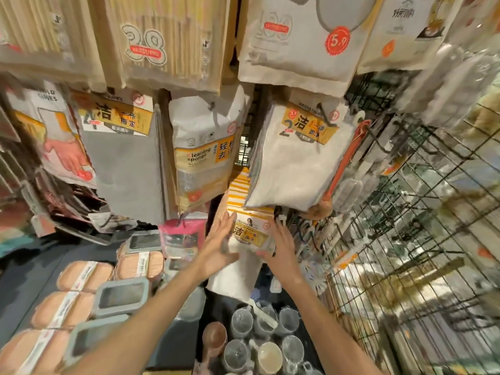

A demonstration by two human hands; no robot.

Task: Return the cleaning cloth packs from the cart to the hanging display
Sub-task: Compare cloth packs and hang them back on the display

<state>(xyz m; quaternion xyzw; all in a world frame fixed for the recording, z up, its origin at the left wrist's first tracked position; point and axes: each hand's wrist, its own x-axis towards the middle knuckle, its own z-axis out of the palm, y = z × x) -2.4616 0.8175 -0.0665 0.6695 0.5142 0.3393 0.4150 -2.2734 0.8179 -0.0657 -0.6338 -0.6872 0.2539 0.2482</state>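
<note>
A white cleaning cloth pack (250, 234) with a yellow label hangs low on the display, in front of a yellow-striped pack (239, 190). My left hand (219, 244) lies flat against the pack's left side, fingers straight. On the pack's right edge rests my right hand (281, 246), fingers stretched along it. Above hangs a thicker stack of white cloth packs (295, 169) marked 2. A grey cloth pack (124, 158) hangs further left. The cart is not visible.
A cleaning sponge bag (205, 152) hangs between the grey and white packs. Below stand lunch boxes (86, 274), grey-rimmed containers (121, 296) and clear cups (265, 336). A black wire grid (405, 239) with hooks fills the right side. Glove packs (54, 131) hang left.
</note>
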